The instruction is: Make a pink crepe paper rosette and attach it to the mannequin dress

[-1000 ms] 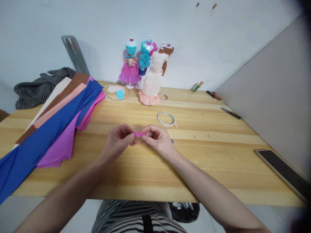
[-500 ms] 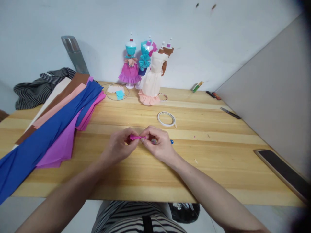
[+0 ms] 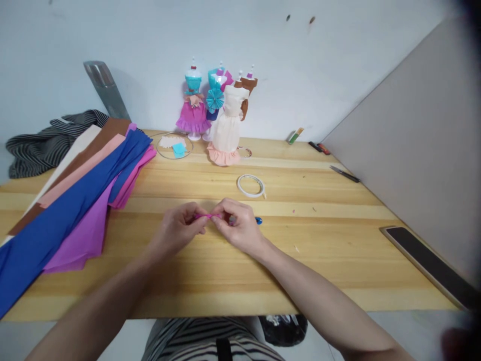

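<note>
Left hand (image 3: pixel 181 223) and right hand (image 3: pixel 240 226) pinching a pink strip (image 3: pixel 209 216), black bag (image 3: pixel 284 335) below, whitish scraps (image 3: pixel 280 319) inside

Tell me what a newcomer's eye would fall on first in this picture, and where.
Probably the blue sheet, a long bright sweep across the left of the table. Next, perhaps, the dressed mannequins standing at the back by the wall. Then the left hand and right hand, pinching a small pink strip near the middle.
</note>
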The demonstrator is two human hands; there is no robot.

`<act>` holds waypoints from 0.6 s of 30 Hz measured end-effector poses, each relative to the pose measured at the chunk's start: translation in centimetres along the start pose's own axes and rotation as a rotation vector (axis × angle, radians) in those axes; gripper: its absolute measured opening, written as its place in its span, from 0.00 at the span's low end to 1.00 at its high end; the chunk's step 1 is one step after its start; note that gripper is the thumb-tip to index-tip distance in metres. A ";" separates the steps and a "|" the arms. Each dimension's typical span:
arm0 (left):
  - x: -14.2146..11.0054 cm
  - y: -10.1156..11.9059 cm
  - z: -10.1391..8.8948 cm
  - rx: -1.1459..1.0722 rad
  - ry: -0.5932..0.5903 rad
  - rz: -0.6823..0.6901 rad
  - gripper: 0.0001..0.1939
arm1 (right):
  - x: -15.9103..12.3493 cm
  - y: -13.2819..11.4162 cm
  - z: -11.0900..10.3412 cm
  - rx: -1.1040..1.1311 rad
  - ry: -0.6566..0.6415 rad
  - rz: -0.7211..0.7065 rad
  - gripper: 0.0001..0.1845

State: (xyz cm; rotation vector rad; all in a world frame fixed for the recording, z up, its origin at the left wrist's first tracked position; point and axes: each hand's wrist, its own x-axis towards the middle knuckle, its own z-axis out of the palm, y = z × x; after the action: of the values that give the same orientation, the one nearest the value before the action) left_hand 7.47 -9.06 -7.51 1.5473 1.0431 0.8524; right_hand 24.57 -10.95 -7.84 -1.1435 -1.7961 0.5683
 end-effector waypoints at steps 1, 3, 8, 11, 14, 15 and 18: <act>0.0 -0.1 0.0 -0.040 0.003 -0.008 0.08 | 0.0 0.1 0.0 0.001 0.011 0.014 0.07; 0.0 -0.3 0.1 -0.101 0.028 -0.010 0.13 | 0.1 0.2 0.1 0.001 0.035 0.037 0.07; 0.0 -0.4 0.1 0.073 0.069 0.108 0.11 | 0.1 0.4 0.0 0.012 0.029 0.032 0.07; 0.1 -0.4 -0.1 0.262 0.082 0.225 0.04 | 0.0 0.3 0.1 0.011 0.011 0.000 0.07; 0.2 -0.6 -0.2 0.364 0.093 0.284 0.08 | 0.0 0.2 0.1 0.008 -0.008 -0.005 0.07; 0.2 -0.7 -0.3 0.373 0.096 0.299 0.07 | 0.0 0.2 0.1 0.017 -0.014 0.001 0.06; 0.2 -0.6 -0.3 0.318 0.144 0.361 0.05 | 0.2 0.4 -0.2 0.147 -0.031 0.078 0.05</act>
State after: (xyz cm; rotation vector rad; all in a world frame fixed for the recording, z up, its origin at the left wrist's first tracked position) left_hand 7.16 -8.75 -8.04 2.0072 1.0549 1.0968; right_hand 24.93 -10.61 -7.97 -1.1123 -1.7113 0.7550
